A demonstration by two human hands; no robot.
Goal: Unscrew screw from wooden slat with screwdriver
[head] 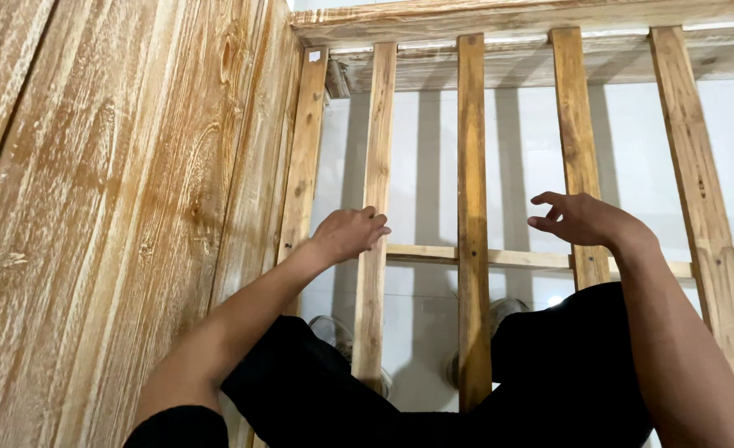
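Your left hand [349, 234] is curled round the second slat [373, 216] of the wooden frame [500, 17], fingers wrapped over its right edge approx. mid-height, just above the cross rail [421, 252]. Grip looks closed on the wood, thumb side hidden behind the slat. Your right hand [581, 220] hangs open, fingers spread and bent, in front of the fourth slat [577, 124]; can't tell if it touches the wood or floats just off it.

Step in hand, by my read: you're steadying or shifting the slatted frame, left side already held, right side reaching. For a matching hold, the right fingers would need to close round that fourth slat at the same height, w/ the middle slat [471, 207] between your two hands.

Around you: a broad wood panel [118, 224] w/ heavy grain fills the left, butting against the frame's first slat [304, 158]. Behind the slats, a white floor [524, 149] striped w/ slat shadows. Your legs in black trousers [566, 365] sit under the arms, and your feet seem planted behind the slats, crowding the frame's lower part.
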